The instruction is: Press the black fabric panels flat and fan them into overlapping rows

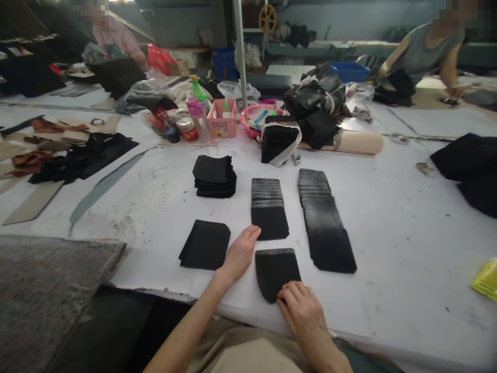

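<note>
My left hand (241, 251) lies flat on the white table (407, 217), fingers stretched out, its tips touching the near edge of a fanned row of black fabric pieces (268, 210). My right hand (301, 305) presses its fingertips on the near edge of a single black pocket-shaped piece (276, 270) lying flat in front of me. Left of my left hand lies a small flat stack of black pieces (205, 244). A longer fanned row of black pieces (324, 220) runs to the right. A thicker black stack (214, 176) sits farther back.
A grey felt mat (46, 290) covers the near left. Bottles, a pink box (222, 120) and a pink basin (259, 118) crowd the table's middle back, with a beige roll (349, 142). Black cloth (468, 166) lies at right, a yellow packet (487, 280) near the edge. Two people work at the far tables.
</note>
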{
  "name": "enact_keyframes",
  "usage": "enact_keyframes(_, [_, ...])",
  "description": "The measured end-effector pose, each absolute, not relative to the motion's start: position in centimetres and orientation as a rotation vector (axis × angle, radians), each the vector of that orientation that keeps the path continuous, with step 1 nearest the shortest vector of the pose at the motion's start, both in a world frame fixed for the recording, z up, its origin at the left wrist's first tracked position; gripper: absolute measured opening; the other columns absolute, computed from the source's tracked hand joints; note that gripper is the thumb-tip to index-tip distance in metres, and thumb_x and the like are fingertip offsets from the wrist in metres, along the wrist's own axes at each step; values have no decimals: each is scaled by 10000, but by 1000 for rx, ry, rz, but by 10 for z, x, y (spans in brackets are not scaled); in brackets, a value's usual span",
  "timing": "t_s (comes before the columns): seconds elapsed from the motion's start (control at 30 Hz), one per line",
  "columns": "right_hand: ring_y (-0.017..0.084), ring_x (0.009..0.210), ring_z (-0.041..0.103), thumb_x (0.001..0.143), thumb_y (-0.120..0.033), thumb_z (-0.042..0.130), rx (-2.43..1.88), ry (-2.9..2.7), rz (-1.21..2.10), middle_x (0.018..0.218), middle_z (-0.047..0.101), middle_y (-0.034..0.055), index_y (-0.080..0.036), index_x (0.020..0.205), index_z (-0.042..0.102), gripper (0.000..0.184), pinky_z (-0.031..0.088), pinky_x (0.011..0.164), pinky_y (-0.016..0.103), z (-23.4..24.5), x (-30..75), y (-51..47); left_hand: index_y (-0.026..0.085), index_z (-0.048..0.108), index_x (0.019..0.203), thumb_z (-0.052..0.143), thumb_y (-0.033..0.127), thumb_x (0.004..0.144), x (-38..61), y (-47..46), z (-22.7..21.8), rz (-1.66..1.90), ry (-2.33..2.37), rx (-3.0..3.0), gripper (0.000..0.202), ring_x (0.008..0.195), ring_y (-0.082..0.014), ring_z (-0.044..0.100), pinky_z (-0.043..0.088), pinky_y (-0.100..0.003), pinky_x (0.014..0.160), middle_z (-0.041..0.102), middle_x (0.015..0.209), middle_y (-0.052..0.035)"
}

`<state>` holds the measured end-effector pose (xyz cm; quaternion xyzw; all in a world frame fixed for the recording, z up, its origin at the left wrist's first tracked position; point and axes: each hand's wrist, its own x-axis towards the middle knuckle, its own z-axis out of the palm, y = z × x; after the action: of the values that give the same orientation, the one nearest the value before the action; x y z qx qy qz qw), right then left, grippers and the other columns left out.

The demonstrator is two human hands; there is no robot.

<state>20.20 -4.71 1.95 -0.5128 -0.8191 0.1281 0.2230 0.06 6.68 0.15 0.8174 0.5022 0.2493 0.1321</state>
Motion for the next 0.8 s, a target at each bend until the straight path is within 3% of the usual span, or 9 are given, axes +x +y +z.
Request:
enact_keyframes(0.13, [200, 786, 558, 921, -169, 555, -1447, -2324, 449, 809, 621, 28, -214, 825, 601, 116, 405, 684, 326, 24, 195, -66, 168, 607, 1075, 417, 134, 964, -7, 46, 18, 736, 1544, 2267, 223, 997, -199, 572, 506, -343, 870, 604, 1015, -78])
enact_keyframes(0.23, [197, 807, 563, 927, -221, 584, -1407, -2339, 510, 825, 631, 23, -223, 832, 616, 100, 413, 683, 322, 28, 196, -66, 186, 619, 900, 458, 220, 978, -9, 23, 23, 668, 1501, 2320, 182, 870, -190, 548, 483, -332, 781, 575, 856, -45])
enact_keyframes(0.43, [187, 820, 576, 986, -214, 461, -1450, -2216, 451, 895, 635, 42, -219, 913, 629, 184, 445, 724, 325, 30, 206, -24, 193, 615, 889, 491, 200, 966, -8, 1, 12, 598, 1434, 2391, 147, 830, -185, 534, 462, -330, 739, 571, 846, -42])
enact_keyframes(0.57, [236, 930, 566, 962, -197, 501, -1515, -2231, 279, 993, 635, 74, -204, 1009, 624, 132, 452, 791, 368, 23, 205, 10, 194, 590, 851, 491, 199, 966, -9, 6, 14, 534, 1435, 2422, 152, 834, -192, 526, 456, -335, 742, 562, 840, -37])
enact_keyframes(0.7, [254, 919, 546, 932, -159, 547, -1574, -2327, 191, 955, 625, 78, -198, 921, 611, 76, 435, 779, 376, 18, 200, 25, 188, 567, 830, 514, 204, 954, -9, 12, 19, 479, 1413, 2411, 136, 844, -195, 534, 460, -330, 747, 556, 848, -33])
enact_keyframes(0.8, [238, 879, 537, 927, -143, 555, -1571, -2362, 214, 881, 615, 58, -199, 849, 584, 100, 418, 774, 361, 18, 199, 27, 184, 575, 925, 548, 194, 934, -6, 16, 20, 481, 1421, 2371, 30, 886, -200, 541, 474, -332, 773, 563, 915, -41])
